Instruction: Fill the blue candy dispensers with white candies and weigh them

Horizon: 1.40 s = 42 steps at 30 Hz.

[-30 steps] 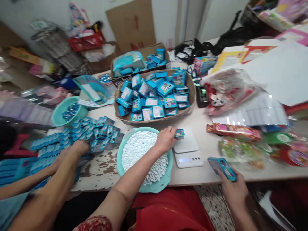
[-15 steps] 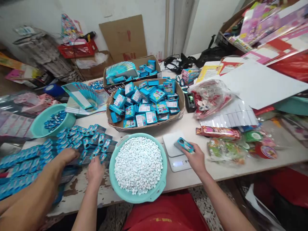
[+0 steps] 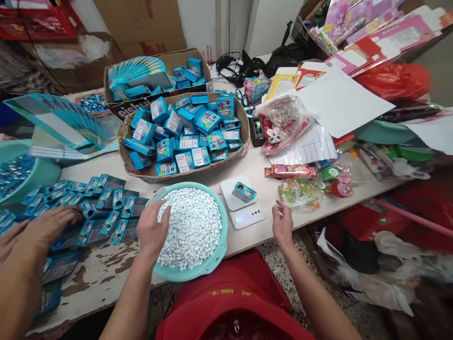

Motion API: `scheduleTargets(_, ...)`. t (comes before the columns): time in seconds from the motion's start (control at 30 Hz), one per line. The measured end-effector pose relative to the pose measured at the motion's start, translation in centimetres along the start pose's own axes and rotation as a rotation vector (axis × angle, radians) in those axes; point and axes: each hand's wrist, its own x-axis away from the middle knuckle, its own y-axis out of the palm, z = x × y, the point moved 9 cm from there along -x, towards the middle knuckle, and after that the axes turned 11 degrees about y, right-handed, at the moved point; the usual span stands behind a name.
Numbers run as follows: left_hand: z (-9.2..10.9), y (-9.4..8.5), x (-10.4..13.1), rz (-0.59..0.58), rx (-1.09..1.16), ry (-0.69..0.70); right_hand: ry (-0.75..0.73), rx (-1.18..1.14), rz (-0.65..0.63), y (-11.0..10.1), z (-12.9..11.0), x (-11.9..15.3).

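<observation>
1 apparently cardboard box near unclenched right hand, unclenched left hand over pebbly pellets

A chipped table bears a basin and scale.

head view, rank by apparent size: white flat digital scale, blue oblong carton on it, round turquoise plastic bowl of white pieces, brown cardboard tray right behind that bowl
Largest to smallest:
1. Brown cardboard tray
2. Turquoise bowl
3. White scale
4. Blue carton
</observation>
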Motion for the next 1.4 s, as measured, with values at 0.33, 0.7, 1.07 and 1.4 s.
scheduleTargets(0.33, 7.6, 6.0, -2.5, -0.166, 0.166, 0.234, 0.108, 0.04, 0.08, -3.0, 3.9, 1.2)
scheduleTargets(0.7, 11.2, 10.6, -4.9, -0.282, 0.259, 0.318, 0.145, -0.079, -0.048, -0.7, 6.1, 2.3)
scheduleTargets(1.07, 12.5, 15.7, -7.2, -0.325, 0.695, -0.091, -0.147, -0.074, -0.118, 2.9, -1.1, 0.6)
scheduleTargets(1.4, 12.1, 18.1, -5.7, -0.314, 0.941, -0.359, -0.248, -0.033, -0.255, 7.6, -3.8, -1.3)
